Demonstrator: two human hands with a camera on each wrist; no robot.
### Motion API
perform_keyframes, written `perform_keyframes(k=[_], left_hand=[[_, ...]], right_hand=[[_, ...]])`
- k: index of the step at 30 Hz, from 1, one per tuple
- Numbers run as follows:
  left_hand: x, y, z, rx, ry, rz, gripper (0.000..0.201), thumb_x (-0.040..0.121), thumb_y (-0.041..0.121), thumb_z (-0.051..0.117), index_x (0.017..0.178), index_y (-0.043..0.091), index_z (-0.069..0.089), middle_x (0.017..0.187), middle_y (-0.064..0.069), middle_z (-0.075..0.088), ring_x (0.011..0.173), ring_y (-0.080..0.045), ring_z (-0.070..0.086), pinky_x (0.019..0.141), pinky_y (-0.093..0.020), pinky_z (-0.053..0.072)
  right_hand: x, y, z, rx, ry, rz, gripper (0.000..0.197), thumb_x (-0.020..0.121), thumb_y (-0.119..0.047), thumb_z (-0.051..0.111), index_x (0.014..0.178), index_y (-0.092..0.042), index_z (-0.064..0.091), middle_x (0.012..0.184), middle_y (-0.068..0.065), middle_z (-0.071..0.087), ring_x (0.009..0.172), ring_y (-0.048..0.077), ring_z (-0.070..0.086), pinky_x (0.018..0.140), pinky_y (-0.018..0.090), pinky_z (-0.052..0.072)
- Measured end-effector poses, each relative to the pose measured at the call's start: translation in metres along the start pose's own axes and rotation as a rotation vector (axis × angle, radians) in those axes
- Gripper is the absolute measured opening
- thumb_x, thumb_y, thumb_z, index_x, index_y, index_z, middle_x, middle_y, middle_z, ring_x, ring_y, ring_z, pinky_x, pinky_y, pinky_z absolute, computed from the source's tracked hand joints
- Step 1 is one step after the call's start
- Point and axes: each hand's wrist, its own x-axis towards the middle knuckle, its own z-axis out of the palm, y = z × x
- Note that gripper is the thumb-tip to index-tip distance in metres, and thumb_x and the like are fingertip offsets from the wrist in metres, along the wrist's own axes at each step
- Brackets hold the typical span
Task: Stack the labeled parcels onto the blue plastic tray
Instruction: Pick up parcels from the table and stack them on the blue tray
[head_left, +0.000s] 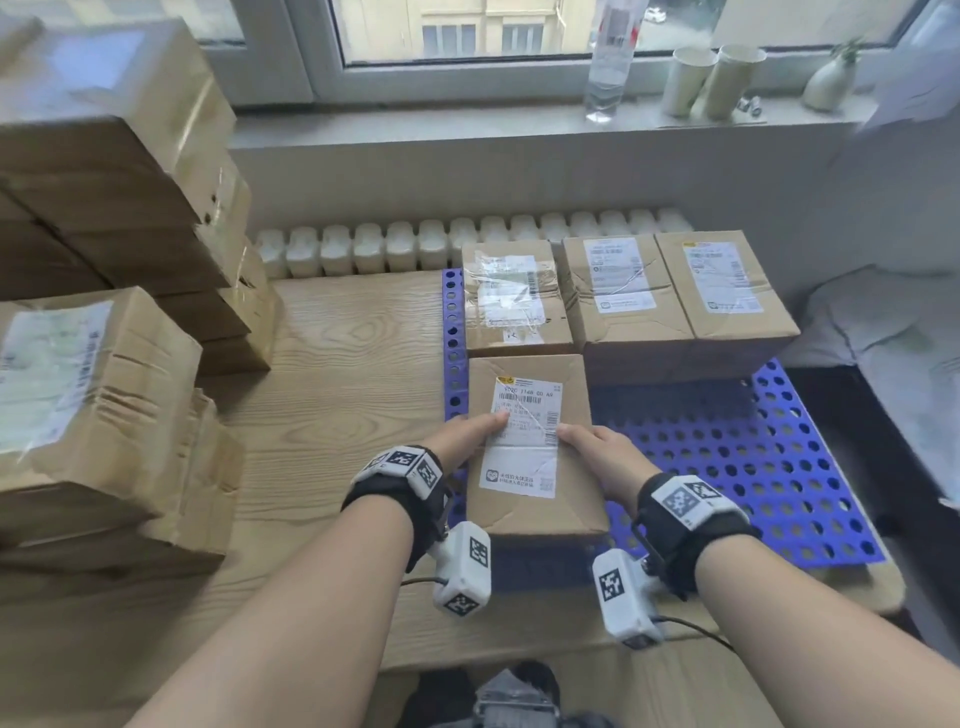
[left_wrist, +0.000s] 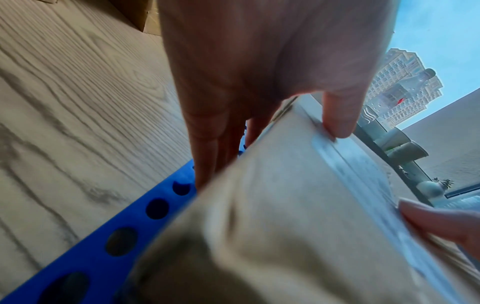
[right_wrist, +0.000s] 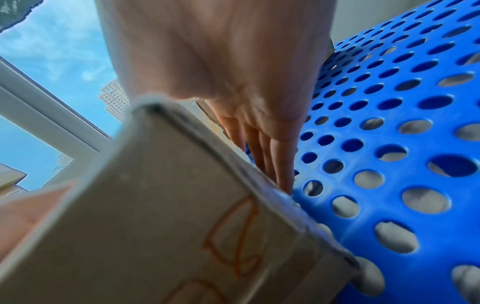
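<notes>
A brown labeled parcel lies at the front left of the blue perforated tray, just in front of the back-left parcel. My left hand grips its left side and my right hand its right side, each with the thumb on the white label. In the left wrist view my left hand runs its fingers down the parcel to the tray. The right wrist view shows my right hand likewise beside the parcel, fingertips at the tray. Whether the parcel's underside touches the tray is hidden.
Three labeled parcels fill the tray's back row. Tall stacks of parcels stand at the left on the wooden table. A radiator and a windowsill with a bottle and cups are behind.
</notes>
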Motion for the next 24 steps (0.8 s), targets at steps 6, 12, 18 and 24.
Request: perform_keyframes(k=[6, 12, 18, 24], left_hand=[[0.006, 0.001, 0.000, -0.039, 0.025, -0.025, 0.087, 0.063, 0.066, 0.071, 0.134, 0.019, 0.054, 0.120, -0.005, 0.069, 0.107, -0.025, 0.067, 0.098, -0.055, 0.049], [0.003, 0.007, 0.004, -0.044, 0.015, -0.044, 0.077, 0.073, 0.060, 0.072, 0.133, 0.016, 0.054, 0.124, -0.006, 0.067, 0.111, -0.027, 0.065, 0.098, -0.056, 0.048], [0.003, 0.007, 0.003, 0.046, 0.036, -0.045, 0.081, 0.073, 0.064, 0.067, 0.137, 0.016, 0.051, 0.125, -0.009, 0.067, 0.112, -0.031, 0.064, 0.096, -0.057, 0.050], [-0.019, 0.012, -0.004, 0.105, 0.172, 0.004, 0.080, 0.088, 0.064, 0.053, 0.149, 0.016, 0.034, 0.148, -0.005, 0.044, 0.129, -0.026, 0.049, 0.099, -0.045, 0.049]], right_hand=[[0.007, -0.001, -0.003, -0.105, 0.008, -0.008, 0.040, 0.088, -0.053, 0.060, 0.109, -0.019, 0.063, 0.109, 0.003, 0.071, 0.096, 0.022, 0.069, 0.093, 0.043, 0.054], [0.014, -0.002, -0.008, -0.199, 0.031, -0.011, 0.043, 0.087, -0.056, 0.058, 0.108, -0.018, 0.064, 0.112, 0.004, 0.069, 0.099, 0.023, 0.067, 0.095, 0.043, 0.053], [0.011, -0.005, -0.006, -0.259, 0.016, -0.013, 0.041, 0.091, -0.051, 0.056, 0.108, -0.015, 0.061, 0.116, 0.006, 0.067, 0.102, 0.024, 0.066, 0.096, 0.043, 0.051], [0.004, -0.018, -0.008, -0.499, 0.101, -0.128, 0.057, 0.094, -0.050, 0.049, 0.133, -0.009, 0.048, 0.135, 0.007, 0.056, 0.120, 0.027, 0.053, 0.092, 0.034, 0.042]])
